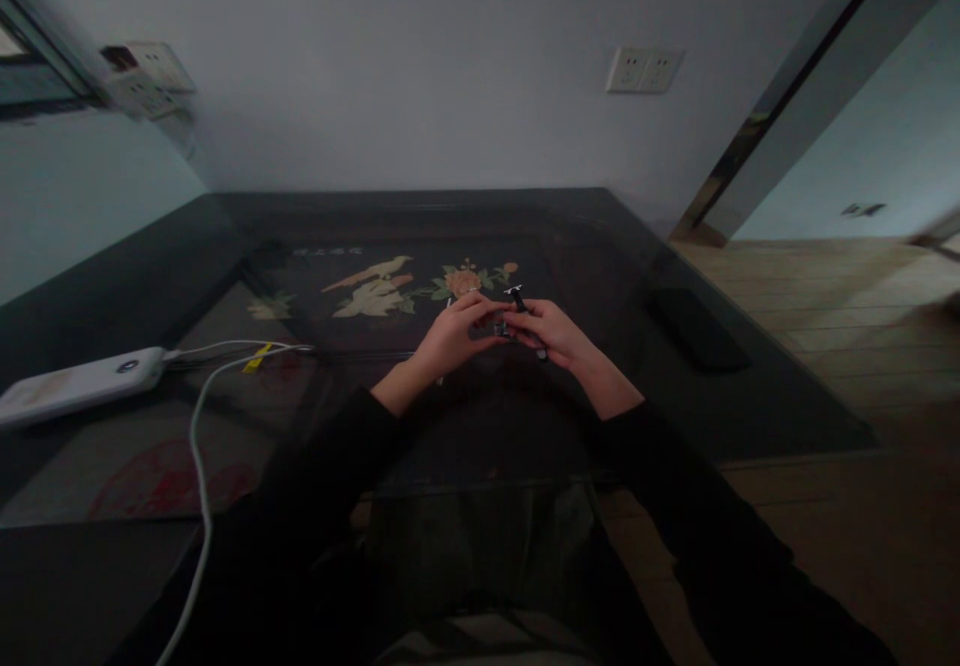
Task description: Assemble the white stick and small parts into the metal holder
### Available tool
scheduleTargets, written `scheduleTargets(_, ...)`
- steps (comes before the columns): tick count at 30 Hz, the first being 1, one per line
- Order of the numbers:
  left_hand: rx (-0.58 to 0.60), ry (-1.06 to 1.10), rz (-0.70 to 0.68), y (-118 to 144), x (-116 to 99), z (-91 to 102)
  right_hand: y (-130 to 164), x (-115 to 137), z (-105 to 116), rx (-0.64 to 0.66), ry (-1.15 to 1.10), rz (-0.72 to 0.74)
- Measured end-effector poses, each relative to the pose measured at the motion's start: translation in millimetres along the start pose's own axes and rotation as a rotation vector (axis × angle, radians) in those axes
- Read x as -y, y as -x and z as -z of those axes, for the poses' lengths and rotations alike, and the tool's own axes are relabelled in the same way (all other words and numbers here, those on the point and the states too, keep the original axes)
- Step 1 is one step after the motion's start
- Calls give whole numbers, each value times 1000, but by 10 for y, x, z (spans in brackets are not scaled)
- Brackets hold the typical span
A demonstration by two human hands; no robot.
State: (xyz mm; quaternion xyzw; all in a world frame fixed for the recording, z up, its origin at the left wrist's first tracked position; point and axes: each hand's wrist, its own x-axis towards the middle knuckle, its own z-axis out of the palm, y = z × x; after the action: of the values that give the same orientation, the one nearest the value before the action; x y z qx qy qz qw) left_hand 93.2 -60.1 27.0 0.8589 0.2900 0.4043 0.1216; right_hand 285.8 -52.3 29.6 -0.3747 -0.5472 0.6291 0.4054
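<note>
Over the middle of the dark table, my two hands meet around small parts. My right hand (551,329) is closed in a pinch on a slim black piece (541,353) with a silvery crosswise end (514,290) pointing away from me. My left hand (454,333) curls in from the left, its fingertips and thumb closed about a small shiny piece (501,329) beside the black one. The fingers partly cover both, so their exact kind does not show. Thin white ends (449,302) of something stick out by my left hand; its middle is hidden.
The dark glossy table (465,446) carries a bird-and-flower picture (375,291). At left lies a white power bank-like device (82,386) with a white cable (201,446) trailing toward me. A flat black rectangular object (697,331) lies at right. Wall sockets (643,70) are behind.
</note>
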Motion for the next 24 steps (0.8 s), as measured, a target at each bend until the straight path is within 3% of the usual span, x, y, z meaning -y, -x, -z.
scheduleTargets(3, -9, 81, 73, -8, 2, -3, 2, 13, 6, 8, 15, 21)
scheduleTargets(6, -84, 233, 247, -28, 10, -4, 2, 36, 16, -15, 27, 80)
scheduleTargets(11, -201, 464, 464, -70, 48, 17, 14, 71, 0, -78, 175, 279)
scheduleTargets(17, -218, 601, 460, -84, 69, 53, 80, 80, -59, -130, 384, 494)
scheduleTargets(24, -239, 681, 426, -79, 27, 81, 87, 57, -36, -192, 532, 573)
